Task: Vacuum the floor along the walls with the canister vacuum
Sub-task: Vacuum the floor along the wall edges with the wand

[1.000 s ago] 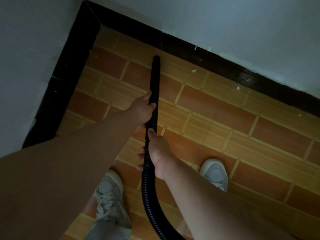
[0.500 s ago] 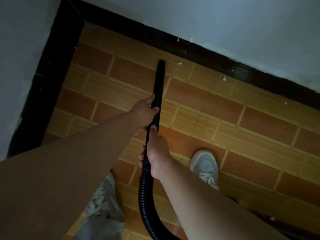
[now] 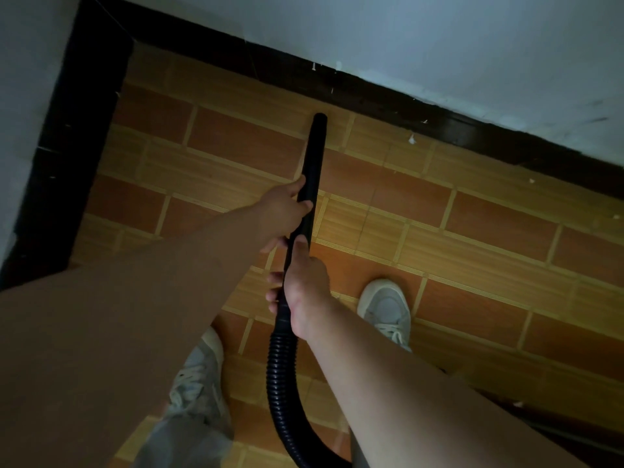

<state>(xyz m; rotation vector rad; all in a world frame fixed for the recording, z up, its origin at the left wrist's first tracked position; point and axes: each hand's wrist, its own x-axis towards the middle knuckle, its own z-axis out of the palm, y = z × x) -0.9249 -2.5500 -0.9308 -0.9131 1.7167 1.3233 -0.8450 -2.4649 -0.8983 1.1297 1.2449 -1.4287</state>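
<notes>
While the left hand (image 3: 283, 214) wraps its fingers and thumb round the black wand (image 3: 313, 153) about midway along, the right hand (image 3: 305, 288) grips the same wand just below, thumb laid along the top and fingers curled underneath. Both hands are closed firmly on it, one nearly touching the other. Under the right hand the wand joins a ribbed hose (image 3: 281, 376), which curves down between the pale shoes (image 3: 386, 312) and leaves at the bottom edge. The wand's tip points at the tiled floor (image 3: 236, 143), just short of the dark baseboard (image 3: 371, 96) under the far wall (image 3: 439, 38); whether it touches the tiles cannot be told. White scraps (image 3: 411, 140) lie right of the tip, on the floor and along the baseboard. Another dark baseboard runs down the left side, and the two meet in a corner beyond the tip.
</notes>
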